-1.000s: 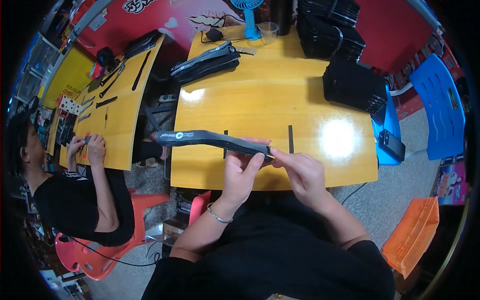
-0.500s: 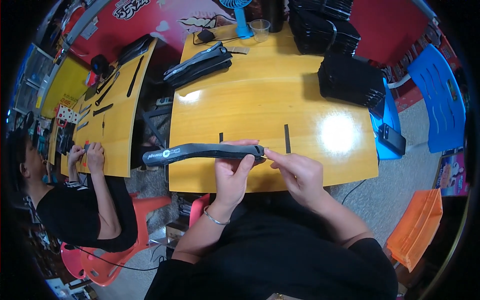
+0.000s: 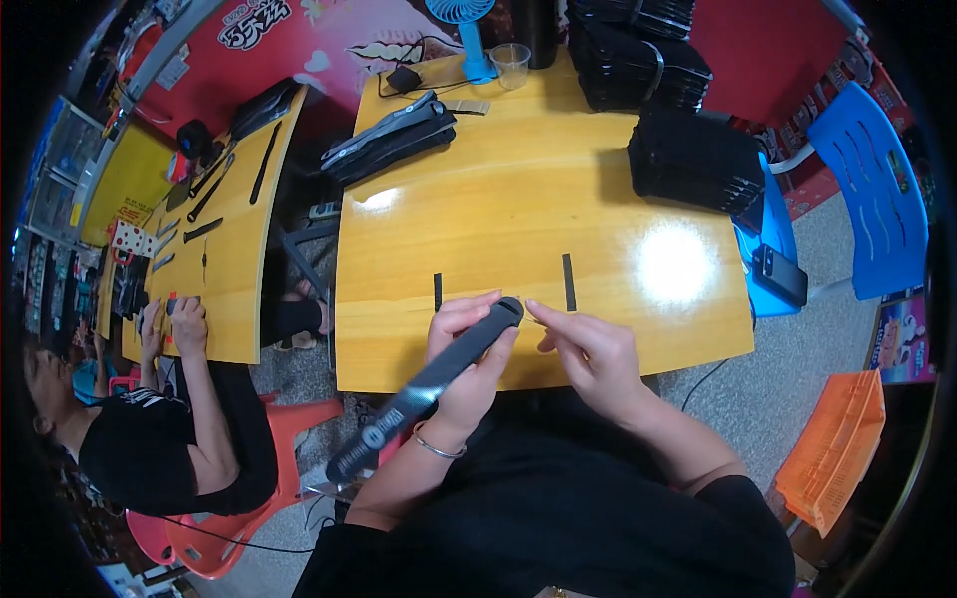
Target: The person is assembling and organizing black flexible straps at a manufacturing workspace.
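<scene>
A long dark grey strap [image 3: 429, 384] with pale print and a slot near its upper end slants across my left palm. My left hand [image 3: 469, 354] is closed round it near the slotted end, while the other end hangs down over my forearm. My right hand [image 3: 593, 354] is just right of that end, index finger and thumb drawn together near the tip; whether something small is between them I cannot make out. Two short black strips lie on the wooden table [image 3: 498, 199], a left strip [image 3: 438, 291] and a right strip [image 3: 569, 282].
A bundle of grey and black straps [image 3: 389, 140] lies far left. Black stacks [image 3: 693, 159] stand far right, behind a phone-like black device [image 3: 780, 276] on a blue seat. A blue fan [image 3: 474, 45] and clear cup [image 3: 510, 67] stand at the back. Another person [image 3: 169, 439] works at the left table.
The strap has swung from nearly level to a steep slant, its printed end dropping toward my left forearm. My right hand has shifted only slightly. The view has moved a little.
</scene>
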Motion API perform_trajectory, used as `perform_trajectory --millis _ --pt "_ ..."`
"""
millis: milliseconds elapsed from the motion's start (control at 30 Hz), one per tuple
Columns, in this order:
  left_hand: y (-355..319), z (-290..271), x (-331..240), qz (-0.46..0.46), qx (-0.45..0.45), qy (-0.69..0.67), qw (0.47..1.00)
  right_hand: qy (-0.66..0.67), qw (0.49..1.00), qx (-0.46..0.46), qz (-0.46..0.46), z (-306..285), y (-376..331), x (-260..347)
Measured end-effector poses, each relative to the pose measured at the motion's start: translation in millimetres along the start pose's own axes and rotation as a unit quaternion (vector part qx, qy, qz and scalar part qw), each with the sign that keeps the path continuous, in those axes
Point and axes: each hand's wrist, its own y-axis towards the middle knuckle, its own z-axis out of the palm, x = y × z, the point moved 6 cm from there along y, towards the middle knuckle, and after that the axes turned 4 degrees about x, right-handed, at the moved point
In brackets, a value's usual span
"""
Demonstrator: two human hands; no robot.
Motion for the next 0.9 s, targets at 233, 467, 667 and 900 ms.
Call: perform_trajectory --millis 233,467,667,900 --pt "-1 2 -8 0.039 0.017 0.079 0.996 0.051 0.998 0.004 0.024 4 -2 -6" --pt "-3 5 -1 -0.011 0.013 0.024 1.000 0.135 0.988 -0.012 0.069 13 -2 -11" --pt "3 -3 18 -0.212 0.053 -0.250 0.943 -0.064 0.993 -0.030 -0.094 -1 7 3" --pt "3 0 11 -0.240 -0.049 -0.272 0.931 0.058 0.998 -0.020 -0.026 11 13 10"
